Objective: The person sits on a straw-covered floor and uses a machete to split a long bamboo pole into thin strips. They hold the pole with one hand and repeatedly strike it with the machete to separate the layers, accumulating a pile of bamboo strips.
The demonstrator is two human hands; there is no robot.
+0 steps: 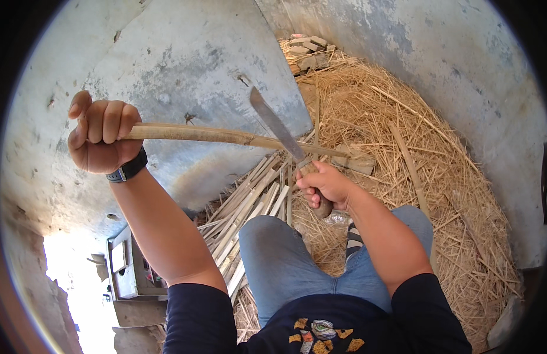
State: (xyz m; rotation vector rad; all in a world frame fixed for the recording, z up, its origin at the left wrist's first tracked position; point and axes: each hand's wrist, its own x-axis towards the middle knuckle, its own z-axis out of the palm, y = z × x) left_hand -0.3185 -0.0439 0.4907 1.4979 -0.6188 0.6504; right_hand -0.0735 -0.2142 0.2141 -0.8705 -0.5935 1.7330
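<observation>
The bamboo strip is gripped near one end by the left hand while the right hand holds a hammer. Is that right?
Not quite. In the head view, the right hand holds a long-bladed knife instead. The left hand does grip the bamboo strip near one end.

Brick stack point(313, 46) beside weathered plaster walls point(456, 76)
It sits at the straw-like litter's point(468, 253) far edge; a grey cabinet point(127, 276) adjoins a bright opening point(87, 301).

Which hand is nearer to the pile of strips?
Right. The right hand, gripping the knife, is just right of the strips; the left hand, gripping the bamboo, is farther off, up and left.
</observation>
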